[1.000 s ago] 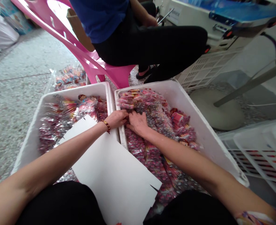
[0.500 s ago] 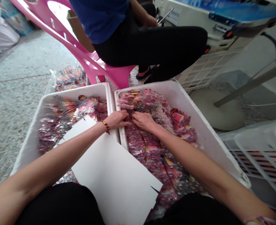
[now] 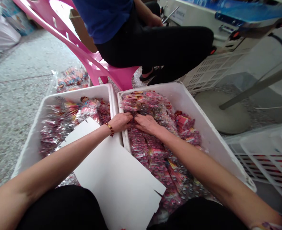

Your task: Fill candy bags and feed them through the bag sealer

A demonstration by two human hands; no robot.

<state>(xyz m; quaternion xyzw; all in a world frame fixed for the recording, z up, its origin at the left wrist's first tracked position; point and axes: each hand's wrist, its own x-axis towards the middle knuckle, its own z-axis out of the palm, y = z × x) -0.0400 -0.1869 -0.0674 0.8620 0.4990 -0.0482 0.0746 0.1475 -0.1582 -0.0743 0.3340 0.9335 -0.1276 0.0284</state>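
Two white bins stand side by side in front of my knees. The right bin is piled with pink and red cellophane-wrapped packets. My left hand, with a bead bracelet at the wrist, reaches across the bins' shared edge, fingers curled into the packets. My right hand lies beside it, fingers bent and pinching at the same spot in the pile. The two hands nearly touch. The left bin holds more shiny packets. A white card sheet lies across my lap and the left bin.
A person in a blue top and black trousers sits on a pink plastic chair just beyond the bins. A bag of packets lies on the speckled floor. White slotted crates stand at the right, near a machine.
My right hand has shifted up and slightly right over the pile, its fingers curling in beside the left hand. My left hand has barely moved.
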